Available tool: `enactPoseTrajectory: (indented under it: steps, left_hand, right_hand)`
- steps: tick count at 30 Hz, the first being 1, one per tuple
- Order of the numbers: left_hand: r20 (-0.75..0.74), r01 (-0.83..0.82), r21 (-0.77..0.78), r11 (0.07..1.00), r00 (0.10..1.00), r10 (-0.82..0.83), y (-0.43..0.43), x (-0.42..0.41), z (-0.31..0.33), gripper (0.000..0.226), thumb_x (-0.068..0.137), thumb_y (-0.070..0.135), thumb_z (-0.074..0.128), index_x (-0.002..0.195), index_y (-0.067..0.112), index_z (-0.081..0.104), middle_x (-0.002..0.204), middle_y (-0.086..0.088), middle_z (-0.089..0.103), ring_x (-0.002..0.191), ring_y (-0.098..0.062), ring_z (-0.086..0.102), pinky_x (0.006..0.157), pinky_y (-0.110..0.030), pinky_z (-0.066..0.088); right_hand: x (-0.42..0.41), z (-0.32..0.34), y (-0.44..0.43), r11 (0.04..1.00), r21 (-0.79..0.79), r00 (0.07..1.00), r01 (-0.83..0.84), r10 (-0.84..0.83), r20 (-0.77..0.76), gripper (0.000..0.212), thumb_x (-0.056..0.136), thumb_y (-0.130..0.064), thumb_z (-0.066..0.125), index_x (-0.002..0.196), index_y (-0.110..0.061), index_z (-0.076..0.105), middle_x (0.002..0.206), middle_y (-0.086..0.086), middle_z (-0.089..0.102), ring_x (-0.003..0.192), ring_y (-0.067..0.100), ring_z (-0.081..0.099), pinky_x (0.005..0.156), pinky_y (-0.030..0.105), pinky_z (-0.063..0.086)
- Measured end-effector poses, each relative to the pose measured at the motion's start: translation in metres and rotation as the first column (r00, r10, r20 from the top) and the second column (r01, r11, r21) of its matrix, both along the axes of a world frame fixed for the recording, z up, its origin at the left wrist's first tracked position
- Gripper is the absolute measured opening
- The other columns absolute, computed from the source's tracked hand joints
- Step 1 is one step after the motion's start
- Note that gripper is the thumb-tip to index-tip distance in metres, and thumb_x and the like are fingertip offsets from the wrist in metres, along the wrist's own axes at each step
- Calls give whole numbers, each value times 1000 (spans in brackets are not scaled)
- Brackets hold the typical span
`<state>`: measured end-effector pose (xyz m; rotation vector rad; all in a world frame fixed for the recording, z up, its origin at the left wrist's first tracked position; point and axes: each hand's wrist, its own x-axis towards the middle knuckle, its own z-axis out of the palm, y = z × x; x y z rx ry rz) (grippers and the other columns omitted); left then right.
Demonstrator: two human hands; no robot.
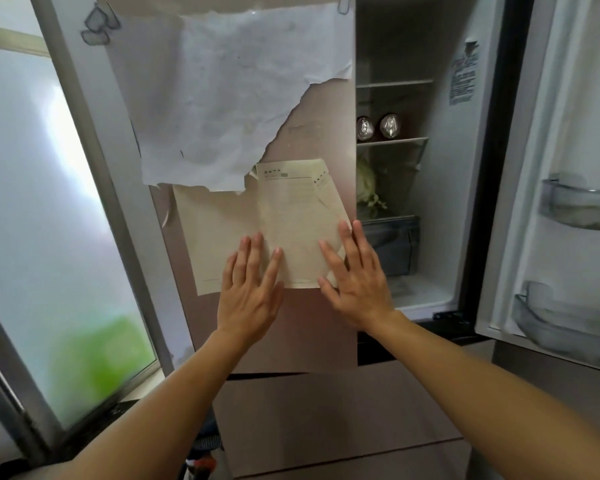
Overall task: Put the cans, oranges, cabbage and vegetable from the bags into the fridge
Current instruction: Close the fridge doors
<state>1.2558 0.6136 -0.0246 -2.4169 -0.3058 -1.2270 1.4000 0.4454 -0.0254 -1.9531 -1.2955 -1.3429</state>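
Hands flat, fingers spread, left hand (pixel 248 292) and right hand (pixel 355 282) pressing yellowed paper (pixel 291 233) on closed fridge door (pixel 312 327); print unreadable. Cans (pixel 378 127) shelved inside.

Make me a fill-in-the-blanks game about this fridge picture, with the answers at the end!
1. Both hands, the left hand and the right hand, lie flat on the yellowish ____ stuck to the closed fridge door.
2. The number of cans on the shelf is ____.
3. The cabbage sits on the level just ____ the cans.
4. The fridge's right door stands ____.

Answers: paper, two, below, open
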Motion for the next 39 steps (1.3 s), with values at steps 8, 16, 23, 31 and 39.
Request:
enactPoseTrajectory:
  steps: [8, 16, 23, 31, 39]
  left_hand:
    - [115, 93, 36, 995, 989, -96, 20, 28, -15, 61, 95, 39, 36, 149, 15, 21, 159, -16, -2, 146, -36, 5, 116, -51, 12]
    - [76, 92, 89, 992, 992, -99, 27, 36, -17, 62, 95, 35, 42, 149, 12, 24, 159, -16, -8, 146, -37, 2, 118, -52, 6]
    - [59, 150, -33, 988, 987, -148, -19, 27, -8, 48, 82, 17, 51, 128, 7, 54, 150, -29, 26, 141, -41, 19, 115, -54, 18]
    - [41, 504, -67, 861, 864, -502, -167, 51, -19, 33, 81, 13, 55, 112, 8, 63, 146, -26, 37, 140, -38, 27, 112, -56, 24]
    - [-50, 665, -275, 694, 711, -701, -353, 120, -20, 35, 78, 19, 49, 110, 7, 58, 120, -16, 57, 116, -32, 51, 107, -44, 37]
  right_hand:
    - [29, -4, 18, 998, 64, 997, 11, -16, 77, 62, 92, -50, 49, 145, -22, 32, 154, 17, 19, 147, 34, 10, 107, 49, 35]
    - [43, -3, 22, 997, -14, 997, 70, -69, 33, 69, 94, -55, 42, 151, -27, 15, 161, 6, -9, 148, 32, 5, 112, 50, 27]
    - [21, 3, -25, 986, -136, 983, 98, -117, -140, 62, 94, -50, 42, 147, -21, 28, 159, 12, 17, 147, 27, 12, 108, 49, 32]
    - [25, -13, -195, 982, -53, 918, 179, -186, -349, 46, 91, -40, 46, 128, -14, 57, 139, 9, 50, 119, 24, 53, 92, 38, 47]
    - [54, 0, -392, 918, 75, 857, 389, -331, -395, 38, 86, -34, 51, 117, -16, 64, 123, 1, 60, 107, 20, 61, 76, 31, 53]
